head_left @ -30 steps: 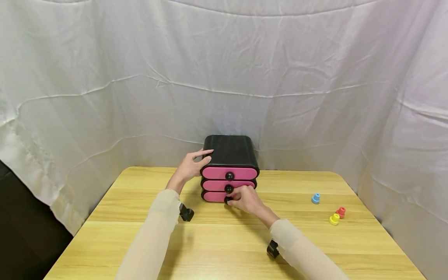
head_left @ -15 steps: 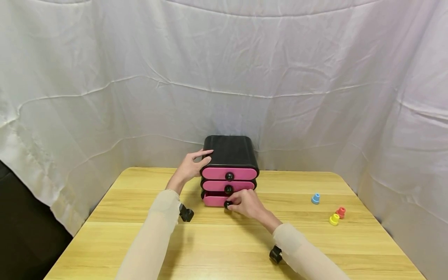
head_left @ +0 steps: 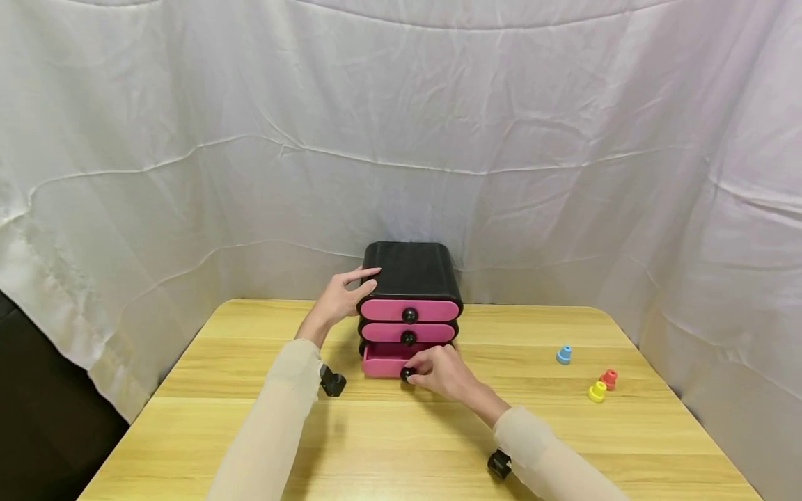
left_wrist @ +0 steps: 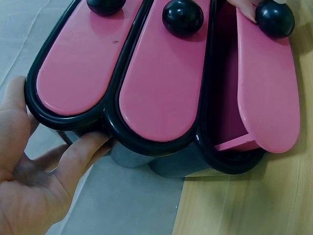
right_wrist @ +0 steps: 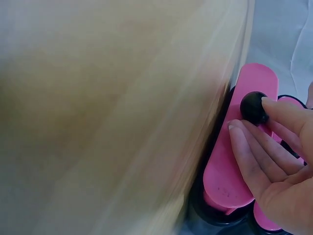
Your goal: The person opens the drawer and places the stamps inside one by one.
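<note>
A small black chest [head_left: 413, 268] with three pink drawers stands at the back of the wooden table [head_left: 263, 445]. My left hand [head_left: 341, 296] rests with straight fingers on its top left corner; the same hand [left_wrist: 34, 181] shows against the chest's side [left_wrist: 132, 159] in the left wrist view. My right hand [head_left: 441, 372] pinches the black knob [head_left: 406, 374] of the bottom drawer [head_left: 383, 363], which stands partly pulled out. The right wrist view shows my fingers [right_wrist: 259, 152] round that knob [right_wrist: 253, 107]. The two upper drawers [head_left: 409, 321] are closed.
Three small pegs lie on the right of the table: a blue one [head_left: 564, 354], a red one [head_left: 608, 379] and a yellow one [head_left: 597, 392]. White cloth [head_left: 401, 139] hangs behind and at both sides. The table's left edge drops off to a dark floor.
My right hand has drawn the bottom drawer out toward me by its knob; a second ago it was closed. The left hand has stayed on the chest.
</note>
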